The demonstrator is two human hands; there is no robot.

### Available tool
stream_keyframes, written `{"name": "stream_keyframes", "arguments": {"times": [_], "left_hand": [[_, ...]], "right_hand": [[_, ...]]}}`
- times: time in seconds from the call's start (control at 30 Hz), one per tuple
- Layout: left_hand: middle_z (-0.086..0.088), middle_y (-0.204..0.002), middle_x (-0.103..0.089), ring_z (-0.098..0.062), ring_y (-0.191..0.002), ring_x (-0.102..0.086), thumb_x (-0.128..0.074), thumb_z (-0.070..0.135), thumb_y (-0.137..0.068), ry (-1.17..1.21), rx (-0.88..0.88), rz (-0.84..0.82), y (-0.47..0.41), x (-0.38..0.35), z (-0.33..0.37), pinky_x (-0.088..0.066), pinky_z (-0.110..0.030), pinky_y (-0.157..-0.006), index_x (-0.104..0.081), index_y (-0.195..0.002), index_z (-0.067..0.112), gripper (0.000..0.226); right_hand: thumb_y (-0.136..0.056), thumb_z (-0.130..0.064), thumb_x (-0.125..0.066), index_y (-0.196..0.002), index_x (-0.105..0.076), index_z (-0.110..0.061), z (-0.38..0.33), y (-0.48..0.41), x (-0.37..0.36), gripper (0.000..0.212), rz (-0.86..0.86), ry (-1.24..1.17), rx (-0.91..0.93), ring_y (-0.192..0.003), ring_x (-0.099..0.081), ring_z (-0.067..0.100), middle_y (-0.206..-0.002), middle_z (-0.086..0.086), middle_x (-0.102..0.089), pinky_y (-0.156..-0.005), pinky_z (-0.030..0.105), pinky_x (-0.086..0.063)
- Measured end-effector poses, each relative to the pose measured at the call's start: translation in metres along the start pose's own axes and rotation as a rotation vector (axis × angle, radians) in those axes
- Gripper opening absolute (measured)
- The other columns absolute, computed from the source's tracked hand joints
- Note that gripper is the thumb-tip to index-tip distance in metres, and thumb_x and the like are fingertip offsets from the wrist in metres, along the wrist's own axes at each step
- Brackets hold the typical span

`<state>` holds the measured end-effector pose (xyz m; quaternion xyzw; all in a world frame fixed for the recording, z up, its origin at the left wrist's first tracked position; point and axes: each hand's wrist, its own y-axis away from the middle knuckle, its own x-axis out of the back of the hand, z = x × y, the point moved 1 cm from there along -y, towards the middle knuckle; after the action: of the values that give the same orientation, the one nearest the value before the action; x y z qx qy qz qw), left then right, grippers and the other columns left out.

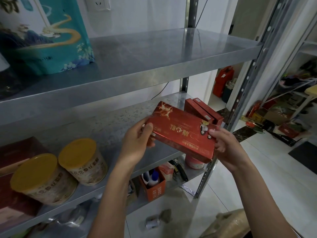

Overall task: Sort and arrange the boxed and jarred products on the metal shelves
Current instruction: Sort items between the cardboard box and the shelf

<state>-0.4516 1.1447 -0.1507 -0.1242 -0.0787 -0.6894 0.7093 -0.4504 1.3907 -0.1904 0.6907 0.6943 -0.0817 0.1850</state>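
The metal shelving [253, 79] filled most of the view. Its upper shelf [154, 54] ran across from 9 to 2 o'clock, and its middle shelf [111, 121] slanted below that. A large teal printed bag [44, 38] stood upright on the upper shelf at 10 o'clock, well apart from the other goods.

Just off centre, toward 4 o'clock, a flat red box [181, 133] with gold deer and gold lettering was held in the air over the front right end of the middle shelf. It was tilted, with its far edge rising toward 11 o'clock. The left hand [137, 143] gripped its left end, thumb laid on the top face and fingers curled underneath. The right hand [223, 145] gripped its right end, thumb on top and fingers wrapped round the lower edge.

At 8 o'clock two round jars with yellow lids stood on the middle shelf, the nearer jar [41, 179] just beside the farther jar [82, 162]. Dark red boxes [18, 150] lay left of them at 9 o'clock. At 1 o'clock from the held box, two narrow red cartons [204, 110] stood side by side, touching, at the right end of the middle shelf.

On the lower shelf, at 6 o'clock from the held box, an open orange carton [154, 191] held several small bottles. A pink and white tub [195, 164] sat partly hidden beneath the held box.
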Motion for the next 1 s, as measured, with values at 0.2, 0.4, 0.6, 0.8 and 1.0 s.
{"name": "stream_keyframes", "arguments": {"times": [0.2, 0.4, 0.6, 0.8, 1.0], "left_hand": [[0.01, -0.161, -0.012, -0.008, -0.148, -0.007, -0.063, 0.023, -0.089, -0.648, -0.581, 0.063, 0.015, -0.022, -0.005, -0.018, -0.043, -0.12, -0.014, -0.154, 0.034, 0.081], [-0.004, -0.128, -0.064, -0.019, -0.126, -0.054, -0.083, 0.007, -0.074, -0.559, -0.936, 0.102, 0.027, -0.057, -0.005, -0.027, -0.042, -0.118, -0.065, -0.122, 0.007, 0.051], [-0.002, -0.098, -0.07, -0.008, -0.098, -0.059, -0.083, -0.003, -0.068, -0.35, -0.749, 0.183, 0.029, -0.047, 0.001, -0.05, -0.053, -0.093, -0.069, -0.107, 0.008, 0.042], [0.027, -0.091, -0.067, 0.005, -0.093, -0.062, -0.076, 0.033, -0.072, 0.108, -0.424, 0.007, 0.032, -0.038, 0.015, -0.049, -0.01, -0.077, -0.06, -0.095, 0.039, 0.028], [0.014, -0.105, -0.07, -0.007, -0.1, -0.067, -0.081, 0.036, -0.073, 0.349, -0.213, -0.051, 0.026, -0.037, 0.005, -0.055, -0.021, -0.077, -0.065, -0.106, 0.031, 0.037]], "right_hand": [[-0.085, -0.01, -0.068, -0.088, -0.066, -0.01, -0.002, 0.007, -0.021, 0.003, 0.316, -0.018, 0.073, -0.06, -0.069, 0.015, -0.072, 0.007, -0.073, -0.052, 0.023, -0.056], [-0.085, -0.024, -0.071, -0.088, -0.065, -0.007, -0.001, 0.019, -0.043, 0.018, 0.24, -0.011, 0.081, -0.058, -0.069, 0.013, -0.064, 0.005, -0.07, -0.05, 0.02, -0.053], [-0.075, -0.064, -0.05, -0.101, -0.068, -0.022, -0.006, 0.027, -0.037, 0.052, 0.199, 0.433, 0.212, -0.09, -0.07, 0.01, -0.087, -0.008, -0.073, -0.078, 0.029, -0.058], [-0.08, -0.038, -0.07, -0.116, -0.063, -0.041, -0.008, 0.029, -0.026, 0.037, -0.124, 0.449, 0.348, -0.111, -0.062, 0.001, -0.114, -0.017, -0.068, -0.085, 0.019, -0.052], [-0.07, -0.037, -0.073, -0.101, -0.068, -0.032, -0.007, 0.029, -0.026, 0.032, -0.005, 0.482, 0.446, -0.101, -0.067, 0.009, -0.101, -0.011, -0.072, -0.085, 0.035, -0.057]]}}
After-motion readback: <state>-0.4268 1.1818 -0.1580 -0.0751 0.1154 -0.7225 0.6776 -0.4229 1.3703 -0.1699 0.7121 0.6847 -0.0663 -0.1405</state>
